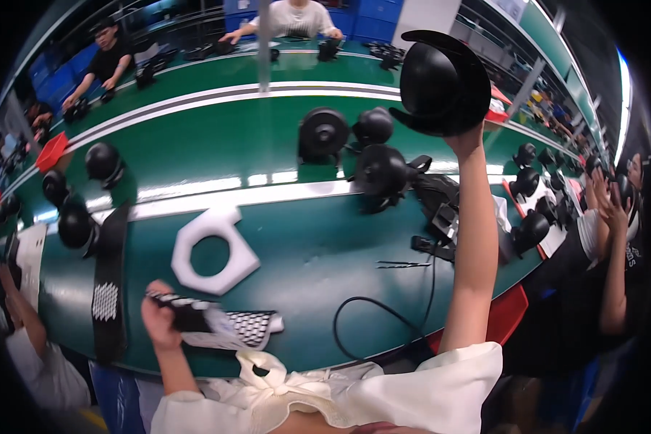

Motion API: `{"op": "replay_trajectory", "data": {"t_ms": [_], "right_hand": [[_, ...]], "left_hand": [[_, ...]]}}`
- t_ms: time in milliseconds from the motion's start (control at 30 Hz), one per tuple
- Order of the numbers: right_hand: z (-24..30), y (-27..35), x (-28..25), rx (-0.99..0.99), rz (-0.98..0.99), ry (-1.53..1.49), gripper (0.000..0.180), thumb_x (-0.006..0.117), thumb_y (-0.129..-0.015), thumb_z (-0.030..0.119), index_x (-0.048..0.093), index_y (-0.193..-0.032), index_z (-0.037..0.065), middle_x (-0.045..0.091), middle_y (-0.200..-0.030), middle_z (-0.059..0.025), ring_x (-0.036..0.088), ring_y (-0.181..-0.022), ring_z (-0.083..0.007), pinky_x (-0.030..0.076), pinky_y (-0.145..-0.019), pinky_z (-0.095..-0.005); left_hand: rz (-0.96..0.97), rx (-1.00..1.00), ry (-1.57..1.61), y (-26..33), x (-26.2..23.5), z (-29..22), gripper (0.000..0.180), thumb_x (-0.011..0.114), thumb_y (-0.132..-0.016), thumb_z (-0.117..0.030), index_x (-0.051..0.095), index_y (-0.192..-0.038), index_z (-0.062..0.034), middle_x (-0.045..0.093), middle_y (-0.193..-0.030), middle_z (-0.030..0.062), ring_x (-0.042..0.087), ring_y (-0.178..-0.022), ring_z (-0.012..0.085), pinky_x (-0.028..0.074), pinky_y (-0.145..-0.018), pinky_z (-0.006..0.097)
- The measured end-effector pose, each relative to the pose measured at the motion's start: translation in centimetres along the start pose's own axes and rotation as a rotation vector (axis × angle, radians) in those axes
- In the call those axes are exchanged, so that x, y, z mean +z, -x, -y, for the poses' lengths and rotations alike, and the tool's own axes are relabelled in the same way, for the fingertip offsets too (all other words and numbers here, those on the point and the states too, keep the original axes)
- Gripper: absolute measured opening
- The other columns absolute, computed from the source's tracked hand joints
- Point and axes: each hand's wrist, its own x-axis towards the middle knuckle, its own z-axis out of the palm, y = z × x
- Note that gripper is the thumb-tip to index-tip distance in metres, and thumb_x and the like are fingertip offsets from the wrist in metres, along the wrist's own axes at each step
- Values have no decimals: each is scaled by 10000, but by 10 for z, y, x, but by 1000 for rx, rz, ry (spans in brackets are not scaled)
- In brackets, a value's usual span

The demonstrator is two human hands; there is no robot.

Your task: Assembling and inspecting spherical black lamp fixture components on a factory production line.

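Black helmet (441,83) raised high by the right hand (464,139).
Left hand (159,318) grips a mesh pad (228,325) over the green table (318,253).

One raised black helmet (441,83), one white foam ring (213,249), one black cable (383,311)

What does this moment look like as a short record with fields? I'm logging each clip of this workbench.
left hand: holds a black-and-white mesh pad low over the green table
right hand: raised, holds up a black helmet
on table: white foam ring, more helmets, black cable
nearby: other people at the far side and to the right
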Motion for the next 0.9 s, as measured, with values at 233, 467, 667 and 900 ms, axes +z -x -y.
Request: {"op": "replay_trajectory", "data": {"t_ms": [233,467,667,900], "right_hand": [[-148,37,178,63,-98,-218,569,530,-779,447,450,-1179,51,522,-1151,-91,538,-1005,-234,472,-828,-366],[-266,118,239,499,-253,-345,741,604,-686,531,363,-1262,132,395,-1277,-73,363,-1186,-247,315,-980,-439],[-281,108,241,643,186,171,1009,793,-526,183,180,-1321,76,344,-1261,-82,357,-1164,-198,280,-986,-328],[-270,96,216,550,361,660,1169,843,-422,137,115,-1335,85,314,-1302,-121,332,-1211,-238,270,-1010,-374]], "left_hand": [[476,-107,560,-25,40,-32,210,622,-754,-154,559,-867,11,441,-1146,250,442,-1079,374,423,-861,485],[388,185,304,-26,-10,-15,94,614,-763,-119,593,-824,-51,35,-1427,161,32,-1318,335,120,-1027,474],[284,13,343,-44,-42,-9,147,586,-780,-190,558,-752,-48,231,-1342,173,192,-1261,323,125,-1009,421],[583,-45,93,-105,-38,-13,136,522,-810,-80,514,-924,-6,408,-1186,79,236,-1273,285,205,-998,355]]}}
